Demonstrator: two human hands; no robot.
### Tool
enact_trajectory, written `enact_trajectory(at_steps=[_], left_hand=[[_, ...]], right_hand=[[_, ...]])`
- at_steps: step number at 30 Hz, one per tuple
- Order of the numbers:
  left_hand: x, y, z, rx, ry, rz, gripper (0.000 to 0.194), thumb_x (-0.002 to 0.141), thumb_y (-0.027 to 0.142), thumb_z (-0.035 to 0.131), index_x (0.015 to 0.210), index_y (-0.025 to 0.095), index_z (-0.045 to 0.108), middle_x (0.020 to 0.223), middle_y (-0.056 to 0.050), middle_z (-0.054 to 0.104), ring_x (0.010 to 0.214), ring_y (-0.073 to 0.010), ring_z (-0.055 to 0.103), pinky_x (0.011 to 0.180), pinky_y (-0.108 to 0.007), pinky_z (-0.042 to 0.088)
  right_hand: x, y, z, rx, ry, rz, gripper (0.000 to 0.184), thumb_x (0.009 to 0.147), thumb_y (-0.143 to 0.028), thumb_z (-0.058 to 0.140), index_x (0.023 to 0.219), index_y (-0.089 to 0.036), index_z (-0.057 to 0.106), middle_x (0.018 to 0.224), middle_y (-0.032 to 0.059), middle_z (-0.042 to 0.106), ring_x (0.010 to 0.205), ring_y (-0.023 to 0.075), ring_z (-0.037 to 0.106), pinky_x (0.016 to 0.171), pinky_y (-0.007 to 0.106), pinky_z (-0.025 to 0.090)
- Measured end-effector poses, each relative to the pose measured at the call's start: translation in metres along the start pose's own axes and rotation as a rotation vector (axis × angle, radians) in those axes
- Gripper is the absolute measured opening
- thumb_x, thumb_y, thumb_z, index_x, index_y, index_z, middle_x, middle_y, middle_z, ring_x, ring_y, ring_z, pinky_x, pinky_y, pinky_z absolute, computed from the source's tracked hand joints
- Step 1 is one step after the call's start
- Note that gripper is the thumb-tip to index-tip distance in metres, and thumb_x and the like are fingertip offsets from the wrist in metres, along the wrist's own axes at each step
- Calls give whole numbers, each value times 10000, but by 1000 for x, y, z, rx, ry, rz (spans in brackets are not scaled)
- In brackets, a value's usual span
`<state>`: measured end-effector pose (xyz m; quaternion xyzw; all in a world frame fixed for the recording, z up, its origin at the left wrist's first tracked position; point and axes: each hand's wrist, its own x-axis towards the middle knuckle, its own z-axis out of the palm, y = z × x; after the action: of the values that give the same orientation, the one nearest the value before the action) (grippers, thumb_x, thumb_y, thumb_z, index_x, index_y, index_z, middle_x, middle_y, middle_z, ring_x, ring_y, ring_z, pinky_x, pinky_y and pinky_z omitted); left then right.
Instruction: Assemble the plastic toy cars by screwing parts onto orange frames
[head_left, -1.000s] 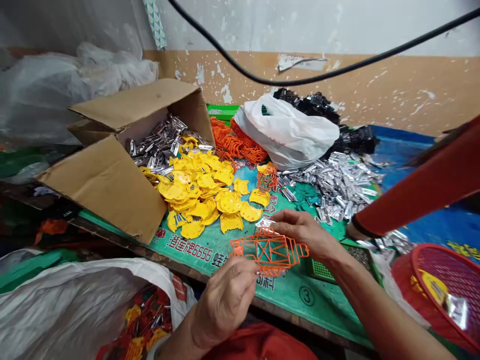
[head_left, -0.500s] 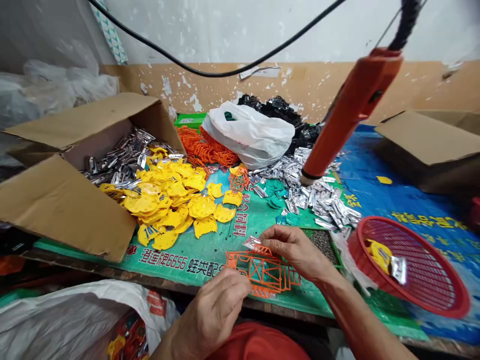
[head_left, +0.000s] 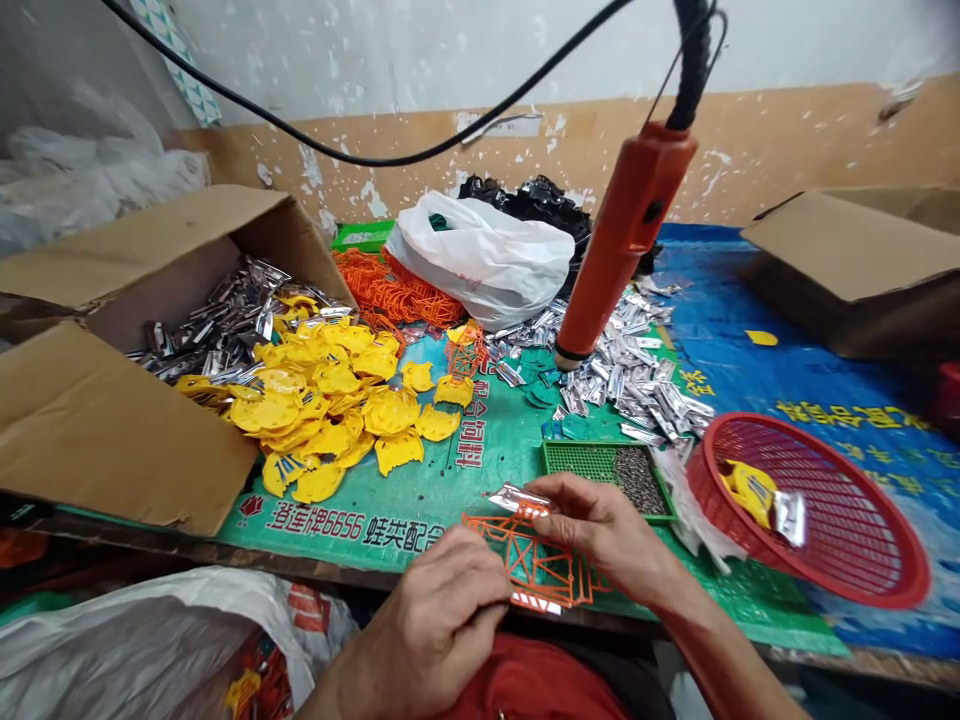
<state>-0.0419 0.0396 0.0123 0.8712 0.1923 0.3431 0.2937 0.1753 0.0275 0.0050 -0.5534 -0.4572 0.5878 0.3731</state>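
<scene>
The workbench edge (head_left: pixel 180 540) lies under the left hand (head_left: pixel 439 625).

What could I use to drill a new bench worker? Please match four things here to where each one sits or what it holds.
Things:
1. Orange lattice frame
2. Red round basket
3. White plastic bag
4. Green mesh tray

Places:
A. Holds small dark grey bits
B. Under the left hand and right hand
C. Holds a yellow piece and a foil strip
D. In front of a black heap

Pairs: 1-B, 2-C, 3-D, 4-A
</scene>
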Motion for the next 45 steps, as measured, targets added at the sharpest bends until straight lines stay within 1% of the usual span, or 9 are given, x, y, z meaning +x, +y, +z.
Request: enact_trajectory(at_steps=[5, 9, 11, 14, 19, 24, 30, 36, 45], left_hand=[[23, -6, -21, 79, 58, -330, 147, 793, 109, 597, 909, 195, 627, 945, -59, 688, 941, -215, 611, 836, -382, 502], [35, -16, -12, 104, -180, -541, 419, 706, 157, 668, 1120, 196, 621, 969, -71, 699, 875, -244, 636, 747, -351, 500], [36, -17, -2, 16, -235, -582, 367, 723, 128, 617, 1081, 201, 650, 873, -41, 706, 761, -213, 635, 656, -290, 475], [35, -15, 10, -149, -186, -675, 294, 750, 133, 582, 1021, 203, 674, 767, -8, 687, 649, -174, 597, 568, -243, 421], [31, -14, 14, -328, -117, -836, 494, 716, 142, 623, 1204, 188, 565, 709, 28, 640, 596, -143, 547, 545, -225, 395], [25, -20, 18, -373, -74, -847, 545, 704, 144, 642, 1231, 179, 506, 712, 33, 582, 609, -121, 514, 537, -211, 375], [23, -17, 17, -370, -126, -835, 456, 722, 170, 629, 1168, 195, 541, 950, -7, 594, 517, -50, 421, 467, -200, 327], [26, -19, 18, -391, -183, -903, 162, 721, 199, 621, 877, 155, 619, 606, 65, 503, 527, -79, 402, 488, -208, 303], [21, -25, 23, -572, -143, -1008, 154, 685, 267, 656, 776, 152, 609, 670, 23, 574, 598, -109, 496, 553, -231, 386]], right_hand=[[0, -3, 7, -16, -43, -44, 278, 759, -401, 700, 948, -198, 704, 859, 18, 709, 754, 151, 614, 700, 298, 491], [0, -2, 17, 10, -74, -103, 235, 778, -355, 686, 958, -206, 711, 923, 25, 722, 831, 161, 631, 764, 306, 490], [-1, 0, 18, 63, -92, -92, 240, 766, -350, 697, 957, -204, 710, 936, 25, 722, 849, 166, 635, 783, 312, 488], [-2, 4, 13, 138, -139, -35, 271, 771, -366, 689, 987, -203, 705, 947, 29, 713, 845, 166, 631, 786, 318, 478], [-2, 8, 4, 279, -99, 68, 294, 769, -403, 669, 977, -196, 657, 823, 5, 679, 706, 127, 597, 674, 273, 438], [0, 5, 3, 135, -49, 60, 193, 724, -342, 664, 801, -166, 652, 666, -22, 607, 571, 92, 483, 552, 235, 349], [-4, 1, 2, -48, -38, 62, 178, 754, -299, 610, 827, -168, 707, 687, -13, 618, 601, 98, 489, 573, 238, 371], [-8, 2, -1, -4, -114, 111, 174, 766, -307, 634, 849, -185, 726, 774, -6, 679, 669, 109, 559, 639, 237, 421], [-8, 5, -2, -29, -114, 95, 180, 789, -313, 619, 859, -175, 710, 762, -4, 659, 676, 103, 532, 616, 221, 403]])
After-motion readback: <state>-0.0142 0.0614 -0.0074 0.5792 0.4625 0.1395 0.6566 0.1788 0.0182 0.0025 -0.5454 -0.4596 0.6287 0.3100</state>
